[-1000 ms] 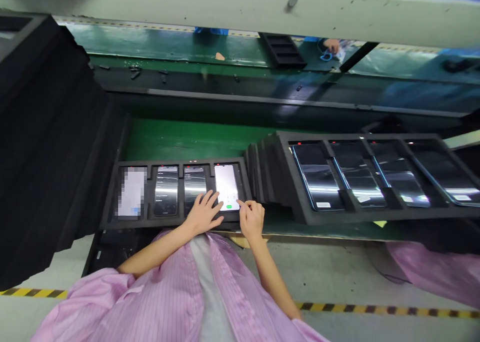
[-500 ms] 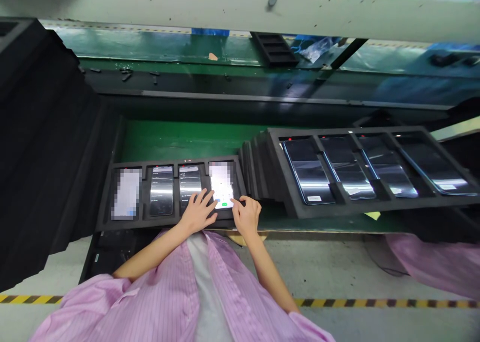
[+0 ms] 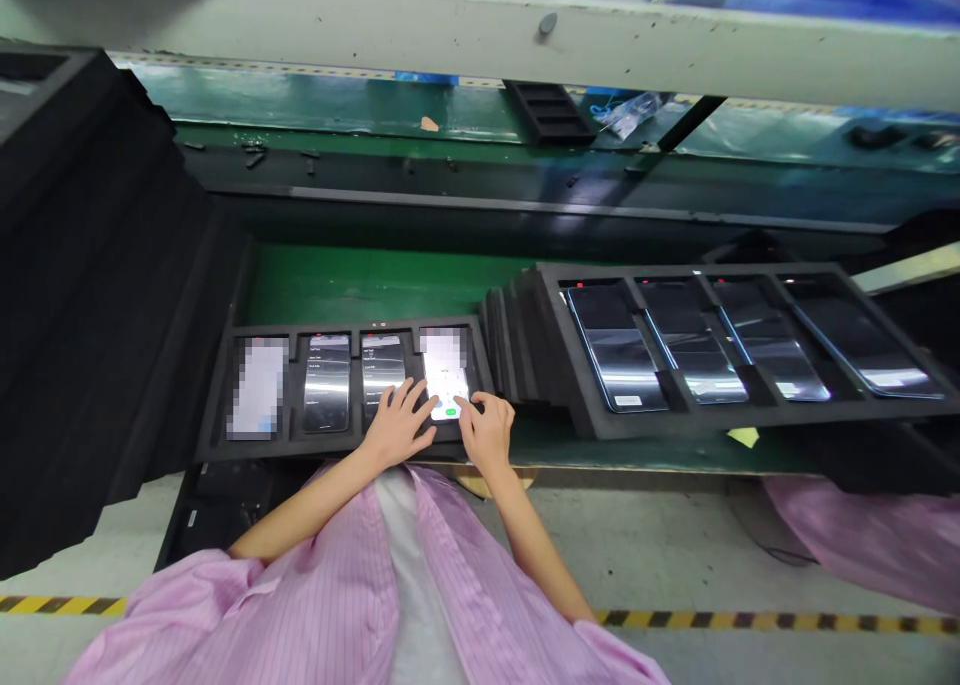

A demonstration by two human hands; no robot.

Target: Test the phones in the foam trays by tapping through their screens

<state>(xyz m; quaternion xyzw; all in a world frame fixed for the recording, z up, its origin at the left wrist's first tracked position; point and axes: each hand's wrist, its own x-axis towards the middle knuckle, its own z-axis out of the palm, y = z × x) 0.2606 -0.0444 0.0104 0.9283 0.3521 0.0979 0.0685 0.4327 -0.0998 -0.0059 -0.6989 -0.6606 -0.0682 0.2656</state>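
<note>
A black foam tray (image 3: 291,395) in front of me holds several smartphones in slots, all face up. The rightmost smartphone (image 3: 442,365) has a bright white screen with a green button near the bottom. My left hand (image 3: 395,427) lies with fingers spread between this phone and the smartphone (image 3: 382,360) beside it, whose dark screen lists a menu; the hand partly covers both. At the bright phone's lower right corner is my right hand (image 3: 486,432), its thumb reaching over the screen and its other fingers loosely bent, holding nothing. Farther left lie another menu-screen smartphone (image 3: 327,385) and a blurred bright smartphone (image 3: 255,390).
A stack of foam trays (image 3: 585,420) at right carries several dark-screened smartphones (image 3: 615,350). Tall black trays (image 3: 90,295) are piled at left. A pale beam (image 3: 375,40) crosses above; behind it a small black tray (image 3: 551,115) sits on a green surface.
My right hand has shifted slightly left, its thumb now farther over the bright phone's screen. Dark characters now show mid-screen. My left hand stays in place; the view has tilted slightly.
</note>
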